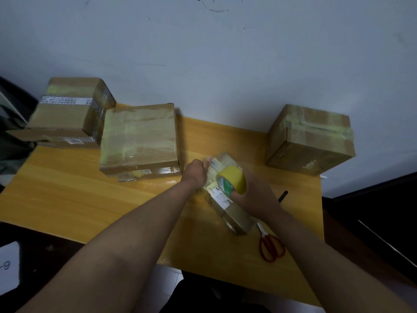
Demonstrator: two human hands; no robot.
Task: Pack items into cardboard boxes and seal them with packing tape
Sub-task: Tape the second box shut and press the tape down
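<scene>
— Gripping what, those fingers?

— The right hand (pixel 255 195) has its fingers curled through and around the yellow tape roll (pixel 232 180), holding it against the top of the small box (pixel 228 199); the left hand (pixel 196 173) is closed on the far end of that same box, thumb up by the corner, fingers wrapped over the edge.

— And the box itself?

— Lying slantwise on the wooden table (pixel 90 195), near its middle, already glossy with tape and bearing a pale label; just beside its near end lie red-handled scissors (pixel 270 245); a dark pen-like thing (pixel 283 196) shows past the right wrist, too blurred to name.

— Further out?

— A flat taped box (pixel 140 138) stands to the left, touching a taller box with printed tape (pixel 72 109) behind it; a third taped box (pixel 311 138) sits well apart at the right, against the pale wall (pixel 225 53).
</scene>
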